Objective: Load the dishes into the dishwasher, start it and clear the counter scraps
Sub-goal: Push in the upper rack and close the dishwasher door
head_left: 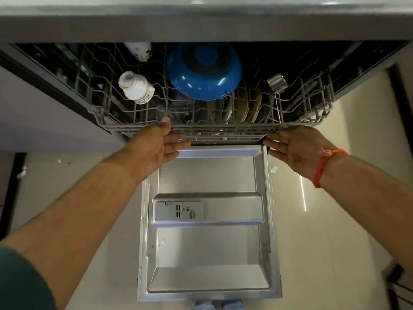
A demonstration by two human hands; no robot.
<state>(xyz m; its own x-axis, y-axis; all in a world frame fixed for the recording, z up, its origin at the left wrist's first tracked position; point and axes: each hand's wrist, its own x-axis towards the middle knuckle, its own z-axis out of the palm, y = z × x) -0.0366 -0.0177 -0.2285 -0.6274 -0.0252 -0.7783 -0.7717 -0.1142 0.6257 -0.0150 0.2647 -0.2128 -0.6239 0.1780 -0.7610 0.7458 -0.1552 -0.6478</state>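
Observation:
The dishwasher door (209, 245) lies flat and open below me. Its grey upper rack (138, 128) sticks out a little under the counter. In the rack an upturned blue bowl (204, 71) sits in the middle, a white cup (136, 87) lies at the left, another white cup (139, 50) is farther back, and a steel cup (277, 82) is at the right. Brown plates (248, 106) stand in the lower rack beneath. My left hand (156, 146) and my right hand (295, 146) press straight fingers against the rack's front rail.
The grey counter edge (205, 27) overhangs the dishwasher. A detergent dispenser (178, 211) sits in the door's inner panel. White scraps (22, 172) lie on the pale floor at the left, and one scrap (273, 169) lies beside the door's right edge. My feet show below the door.

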